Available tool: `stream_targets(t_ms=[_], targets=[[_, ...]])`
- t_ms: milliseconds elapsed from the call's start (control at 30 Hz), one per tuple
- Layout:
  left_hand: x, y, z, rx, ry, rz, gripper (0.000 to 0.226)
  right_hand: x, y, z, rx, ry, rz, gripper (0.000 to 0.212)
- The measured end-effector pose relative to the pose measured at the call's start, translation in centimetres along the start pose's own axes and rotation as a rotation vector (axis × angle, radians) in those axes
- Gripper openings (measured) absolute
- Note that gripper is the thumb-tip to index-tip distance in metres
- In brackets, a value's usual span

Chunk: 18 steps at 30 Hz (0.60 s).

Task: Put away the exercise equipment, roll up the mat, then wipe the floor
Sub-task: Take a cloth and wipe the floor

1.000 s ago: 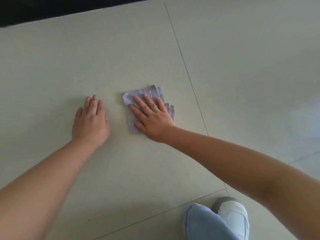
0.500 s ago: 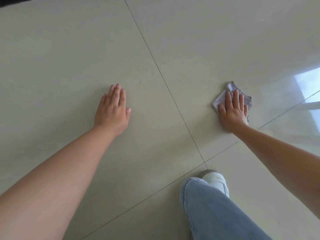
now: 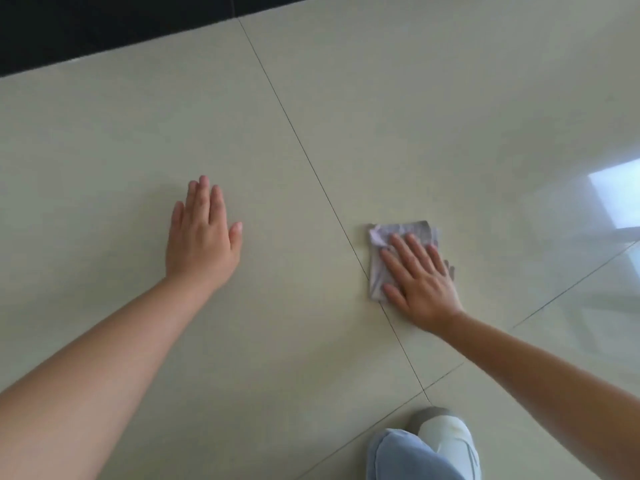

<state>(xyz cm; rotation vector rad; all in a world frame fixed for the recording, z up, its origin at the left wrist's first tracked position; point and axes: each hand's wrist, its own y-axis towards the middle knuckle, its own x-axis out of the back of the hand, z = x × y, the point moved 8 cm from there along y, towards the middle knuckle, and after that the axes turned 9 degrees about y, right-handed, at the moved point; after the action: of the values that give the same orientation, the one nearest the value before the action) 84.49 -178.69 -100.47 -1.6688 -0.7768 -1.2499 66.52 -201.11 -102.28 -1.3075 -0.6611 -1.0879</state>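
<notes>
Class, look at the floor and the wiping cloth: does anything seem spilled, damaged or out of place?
Nothing stands out. The tiled floor looks unspoiled; the folded cloth lies flat under the right hand.

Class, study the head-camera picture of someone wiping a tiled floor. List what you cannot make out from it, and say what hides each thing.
- Much of the grey cloth: covered by the right hand.
- Floor under the left hand: hidden by the palm.
- Mat and exercise equipment: nowhere in frame.
- Dark strip at the top left: cut off by the edge.
- Shoe and jeans: cut off at the bottom edge.
</notes>
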Motion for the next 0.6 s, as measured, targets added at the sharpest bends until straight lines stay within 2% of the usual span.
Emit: stream_targets(t_ms=[67, 133, 233, 300, 400, 467, 533, 600], targets=[[-0.1, 1.9, 0.4, -0.017, -0.010, -0.005, 0.063, 3.0, 1.8, -5.9, -0.294, 0.100, -0.123, 0.078], [-0.6, 3.0, 0.4, -0.037, -0.011, -0.006, 0.063, 5.8, 5.4, -9.0, -0.526, 0.189, -0.198, 0.069], [-1.4, 3.2, 0.4, -0.066, 0.002, -0.052, 0.064, 8.9, 12.6, -8.6, -0.641, 0.253, -0.242, 0.057], [-1.4, 3.3, 0.3, -0.053, 0.014, -0.052, 0.061, 10.3, 17.8, -5.7, -0.591, 0.266, -0.235, 0.056], [-1.0, 3.6, -0.2, -0.064, 0.061, -0.026, 0.059, 10.6, 22.5, 2.4, -0.350, 0.200, -0.181, 0.056], [-1.3, 3.5, -0.3, -0.100, 0.083, 0.018, 0.065, 8.2, 21.3, 7.9, -0.101, 0.163, -0.135, 0.058], [-1.4, 3.5, -0.4, -0.116, 0.077, 0.057, 0.064, 5.5, 16.3, 10.2, 0.099, 0.049, -0.063, 0.061], [-1.4, 3.6, -0.3, -0.120, 0.036, 0.073, 0.058, 4.3, 12.1, 6.9, 0.105, -0.030, -0.054, 0.063]])
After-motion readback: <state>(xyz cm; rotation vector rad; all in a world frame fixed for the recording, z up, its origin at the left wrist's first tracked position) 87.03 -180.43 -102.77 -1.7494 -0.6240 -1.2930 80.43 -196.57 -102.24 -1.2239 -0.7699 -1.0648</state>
